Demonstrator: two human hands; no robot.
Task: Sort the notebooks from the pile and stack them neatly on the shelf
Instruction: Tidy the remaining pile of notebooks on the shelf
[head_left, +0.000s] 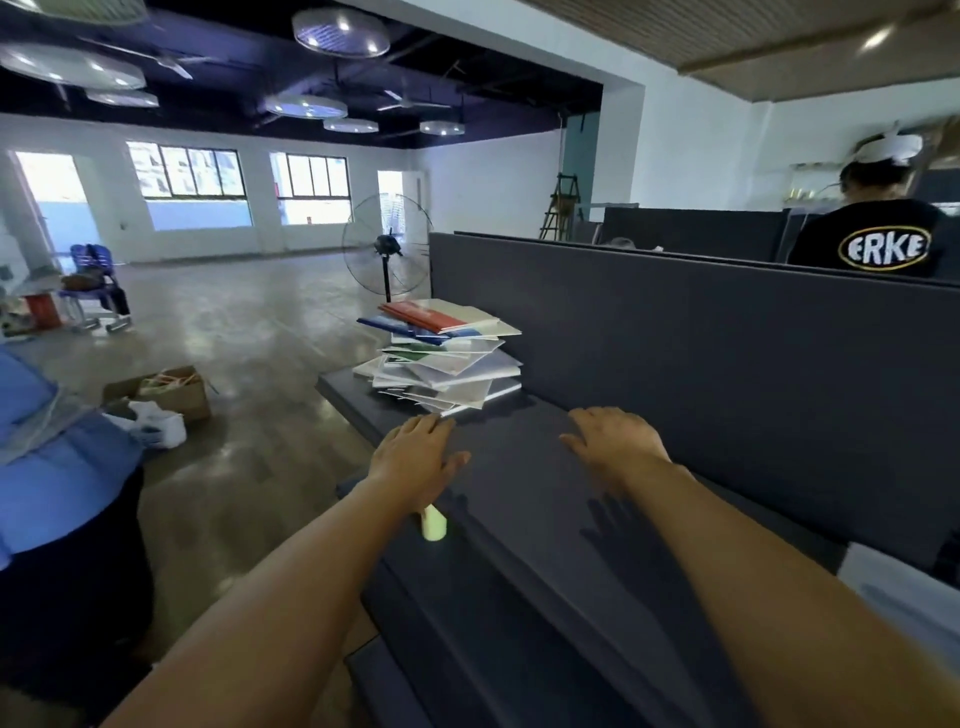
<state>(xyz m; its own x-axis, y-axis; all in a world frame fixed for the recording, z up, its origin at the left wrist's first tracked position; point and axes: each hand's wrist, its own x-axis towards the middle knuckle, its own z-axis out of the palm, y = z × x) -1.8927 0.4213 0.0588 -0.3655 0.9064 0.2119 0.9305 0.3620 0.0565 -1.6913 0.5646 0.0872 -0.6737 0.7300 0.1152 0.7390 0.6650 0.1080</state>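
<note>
You've yet to start: both your left hand (415, 457) and right hand (615, 439) hover spread, grip empty, short of the untouched, untidy pile of glossy paper notebooks (444, 356) at the dark surface's (519, 499) far end.

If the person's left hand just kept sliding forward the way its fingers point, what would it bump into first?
Most likely the pile of notebooks. The left hand points along the dark surface toward the pile's bottom edge, with nothing visible between, though depth is hard to judge.
</note>
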